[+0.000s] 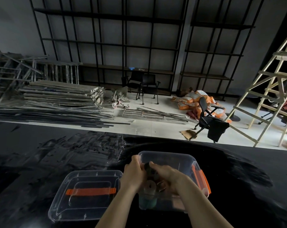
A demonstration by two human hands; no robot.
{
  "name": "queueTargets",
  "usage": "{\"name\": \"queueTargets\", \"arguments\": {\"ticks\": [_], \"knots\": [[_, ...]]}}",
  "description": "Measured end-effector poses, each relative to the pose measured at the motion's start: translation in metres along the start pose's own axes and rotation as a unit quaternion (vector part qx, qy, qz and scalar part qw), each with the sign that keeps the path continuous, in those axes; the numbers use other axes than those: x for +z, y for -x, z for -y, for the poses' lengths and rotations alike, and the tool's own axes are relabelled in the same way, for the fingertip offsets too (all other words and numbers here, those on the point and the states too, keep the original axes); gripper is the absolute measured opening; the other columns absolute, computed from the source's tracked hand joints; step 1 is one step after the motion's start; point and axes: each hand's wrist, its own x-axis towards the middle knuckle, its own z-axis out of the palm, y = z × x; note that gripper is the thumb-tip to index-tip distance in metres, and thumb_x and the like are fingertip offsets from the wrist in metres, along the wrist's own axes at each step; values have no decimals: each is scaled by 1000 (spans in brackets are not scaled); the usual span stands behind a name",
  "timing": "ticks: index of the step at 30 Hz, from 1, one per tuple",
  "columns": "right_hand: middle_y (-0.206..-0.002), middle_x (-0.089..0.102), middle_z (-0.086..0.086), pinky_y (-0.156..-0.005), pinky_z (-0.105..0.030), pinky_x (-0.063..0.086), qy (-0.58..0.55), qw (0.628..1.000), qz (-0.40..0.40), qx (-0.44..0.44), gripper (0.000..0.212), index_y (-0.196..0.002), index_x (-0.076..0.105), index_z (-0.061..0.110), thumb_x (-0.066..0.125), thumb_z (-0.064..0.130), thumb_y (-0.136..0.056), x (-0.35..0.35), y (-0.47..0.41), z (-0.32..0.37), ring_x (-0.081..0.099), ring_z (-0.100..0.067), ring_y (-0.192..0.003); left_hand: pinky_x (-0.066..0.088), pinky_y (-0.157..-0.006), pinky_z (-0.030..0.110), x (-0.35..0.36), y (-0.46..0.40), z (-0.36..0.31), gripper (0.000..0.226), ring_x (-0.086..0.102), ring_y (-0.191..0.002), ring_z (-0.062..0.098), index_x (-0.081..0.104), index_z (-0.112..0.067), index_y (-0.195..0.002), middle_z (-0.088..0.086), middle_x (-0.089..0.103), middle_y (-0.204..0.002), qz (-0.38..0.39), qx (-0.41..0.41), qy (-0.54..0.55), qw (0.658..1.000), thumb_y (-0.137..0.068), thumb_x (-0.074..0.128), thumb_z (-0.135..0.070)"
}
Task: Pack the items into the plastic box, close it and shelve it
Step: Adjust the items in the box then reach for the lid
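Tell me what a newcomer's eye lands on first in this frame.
Both hands, left hand and right hand, reach into the open plastic box at bottom centre, handling a dark item. Its lid, with an orange handle, lies flat on the black table just left of it.

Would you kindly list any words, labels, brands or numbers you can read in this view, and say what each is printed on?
No text can be read anywhere in this view.
Orange and white sacks on the floor: some print, too small and blurred to read.
Plastic box, its lid with the orange handle: no label visible.
Shelving: no signs visible.
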Motion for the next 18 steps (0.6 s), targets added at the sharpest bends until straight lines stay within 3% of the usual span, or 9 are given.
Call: {"name": "queueTargets", "arguments": {"ticks": [3,5,7,9,11,14,18], "knots": [[-118,70,-20,-84,-39,54,-22,1000,-15,-7,65,-118,70,8,54,64,-89,-4,5,0,65,-32,-93,46,-84,43,4,-5,-2,42,56,-110,24,39,-26,-138,-1,58,-112,5,6,-1,1000,-97,43,-30],[-108,74,-18,-87,-40,54,-7,998,-56,-7,71,-112,73,10,53,71,-83,-7,3,-6,68,-32,-90,48,-89,45,9,-6,-7,43,56,-114,26,40,-25,-138,2,61,-119,8,16,-3,1000,-96,45,-34],[-94,74,-10,-85,-39,56,47,983,-174,-45,68,-108,75,13,53,70,-80,-10,9,-11,69,-28,-85,48,-97,49,18,-4,-9,54,55,-123,28,36,-21,-145,6,57,-136,17,42,4,999,-96,45,-41],[-84,67,-3,-71,-31,49,111,937,-314,-107,45,-100,75,18,53,56,-90,-15,28,-12,61,-23,-76,45,-105,48,27,1,-12,65,48,-134,30,24,-16,-154,10,42,-154,11,79,5,997,-99,38,-46],[-78,65,3,-65,-30,44,128,890,-396,-183,29,-89,73,24,56,47,-94,-18,55,-4,58,-20,-70,47,-104,43,27,4,-13,66,51,-132,26,23,-17,-155,9,40,-154,-30,113,16,993,-99,34,-51],[-83,73,9,-67,-31,50,79,871,-389,-291,17,-91,75,27,62,39,-93,-20,73,17,66,-15,-79,48,-95,32,9,-2,-12,54,58,-122,19,38,-19,-148,4,55,-142,-112,136,47,983,-101,40,-44],[-95,79,4,-88,-38,56,86,898,-289,-320,25,-102,76,23,65,41,-89,8,65,30,72,-20,-97,49,-88,37,-33,-18,10,43,60,-118,25,55,-13,-133,3,64,-125,-126,76,23,989,-100,45,-39]]}}
